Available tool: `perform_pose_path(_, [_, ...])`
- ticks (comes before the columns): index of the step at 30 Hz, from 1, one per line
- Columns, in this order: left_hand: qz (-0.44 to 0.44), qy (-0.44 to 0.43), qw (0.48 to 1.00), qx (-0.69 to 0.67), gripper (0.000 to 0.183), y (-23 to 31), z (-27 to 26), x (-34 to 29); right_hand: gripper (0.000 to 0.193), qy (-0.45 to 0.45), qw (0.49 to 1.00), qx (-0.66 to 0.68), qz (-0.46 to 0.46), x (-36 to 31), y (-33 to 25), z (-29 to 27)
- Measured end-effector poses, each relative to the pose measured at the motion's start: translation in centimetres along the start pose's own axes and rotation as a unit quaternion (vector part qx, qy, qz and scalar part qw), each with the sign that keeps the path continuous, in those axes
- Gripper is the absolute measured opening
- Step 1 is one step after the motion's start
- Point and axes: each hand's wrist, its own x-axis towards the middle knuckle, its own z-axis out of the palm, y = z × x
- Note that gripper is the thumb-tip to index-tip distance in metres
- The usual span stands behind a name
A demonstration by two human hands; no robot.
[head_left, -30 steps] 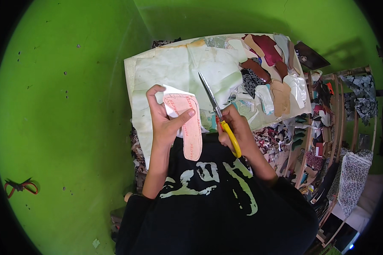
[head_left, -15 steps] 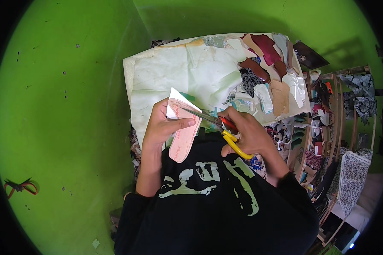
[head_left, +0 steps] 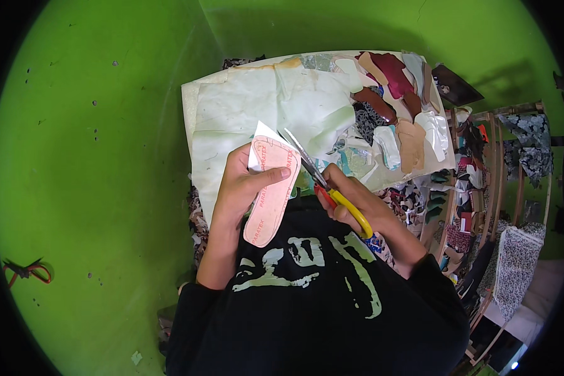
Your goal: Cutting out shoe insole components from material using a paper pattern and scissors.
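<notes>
Gripping | left hand [head_left: 241, 183]: pinching pink insole-shaped piece [head_left: 273, 202], thumb on top | right hand [head_left: 355, 193]: closed round scissors [head_left: 320, 180], blades beside piece

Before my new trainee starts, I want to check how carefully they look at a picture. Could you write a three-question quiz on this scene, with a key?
1. True or false: the scissors lie loose on the table.
2. Which colours show on the handles of the scissors?
A) blue and white
B) red and yellow
C) green and black
3. Fill in: the pink sole-shaped piece is held in the person's ____ hand.

Key:
1. False; the right hand holds them.
2. B
3. Left; the left hand grips it.
</notes>
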Motion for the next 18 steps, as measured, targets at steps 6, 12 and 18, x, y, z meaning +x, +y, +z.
perform_pose_path(6, [0.011,0.043,0.999,0.025,0.03,-0.2,0.5,-0.2,0.07,0.004,0.998,0.058,-0.003,0.2,-0.5,0.4])
perform_pose_path(12, [0.004,0.023,1.0,0.014,0.029,0.1,-0.3,-0.3,0.07,0.0,0.998,-0.043,0.037,-0.2,-0.5,-0.9])
perform_pose_path(18, [-0.009,-0.021,0.998,0.058,0.03,0.4,-1.2,-0.5,0.073,0.01,0.997,-0.068,0.021,-0.4,-0.7,-1.5])
